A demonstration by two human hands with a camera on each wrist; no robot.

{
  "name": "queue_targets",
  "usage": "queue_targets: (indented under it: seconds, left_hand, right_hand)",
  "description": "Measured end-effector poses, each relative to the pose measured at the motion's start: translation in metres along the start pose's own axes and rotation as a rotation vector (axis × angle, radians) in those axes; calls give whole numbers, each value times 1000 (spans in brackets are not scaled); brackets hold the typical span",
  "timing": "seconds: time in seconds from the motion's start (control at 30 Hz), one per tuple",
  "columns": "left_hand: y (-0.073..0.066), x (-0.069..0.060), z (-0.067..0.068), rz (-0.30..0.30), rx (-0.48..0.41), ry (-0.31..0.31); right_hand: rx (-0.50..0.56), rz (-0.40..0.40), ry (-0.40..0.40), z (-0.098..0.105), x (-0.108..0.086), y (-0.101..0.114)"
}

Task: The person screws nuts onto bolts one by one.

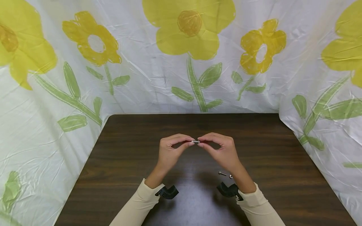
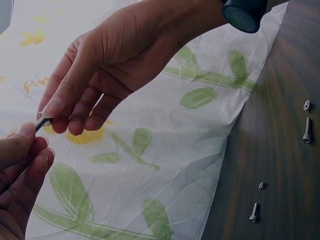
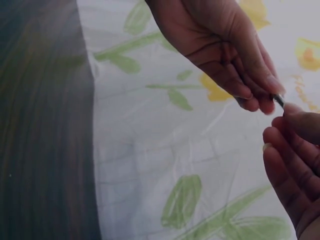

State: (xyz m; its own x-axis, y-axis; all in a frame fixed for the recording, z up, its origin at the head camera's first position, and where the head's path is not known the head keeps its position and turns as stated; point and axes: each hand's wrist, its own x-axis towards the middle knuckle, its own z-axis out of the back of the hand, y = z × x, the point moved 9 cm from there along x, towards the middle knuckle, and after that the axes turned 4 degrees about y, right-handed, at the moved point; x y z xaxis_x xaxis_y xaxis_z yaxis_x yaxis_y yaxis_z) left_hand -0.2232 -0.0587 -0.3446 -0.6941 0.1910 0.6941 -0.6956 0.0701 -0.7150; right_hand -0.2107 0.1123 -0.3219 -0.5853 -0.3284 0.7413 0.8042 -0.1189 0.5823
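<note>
Bolt (image 1: 195,141), slim and silvery, in midair above dark wood-grained table (image 1: 127,163). Pinched at one end by left hand (image 1: 169,150), thumb against fingertips, and at other end by right hand (image 1: 226,150), likewise. Fingertip grip, probably because of small size, with middle of shank bare; raised perhaps for clear sight. On table: loose bolt (image 2: 307,132), cylindrical-headed, with round metal piece (image 2: 308,105) just beside; near these, second loose bolt (image 2: 254,213) with smaller piece (image 2: 261,185), likely paired to keep matching parts together. Behind, wrinkled cloth (image 1: 135,94) with painted yellow flowers (image 1: 189,44).
</note>
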Motion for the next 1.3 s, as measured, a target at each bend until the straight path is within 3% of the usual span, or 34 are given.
queue_targets:
  seconds: [0.8, 1.3]
  left_hand:
    - [-3, -1, -1, -34, 1, 0]
    - [-4, -1, -4, -32, 6, 1]
  right_hand:
    - [-21, -225, 58, -13, -3, -11]
    - [-67, -228, 88, -7, -7, -19]
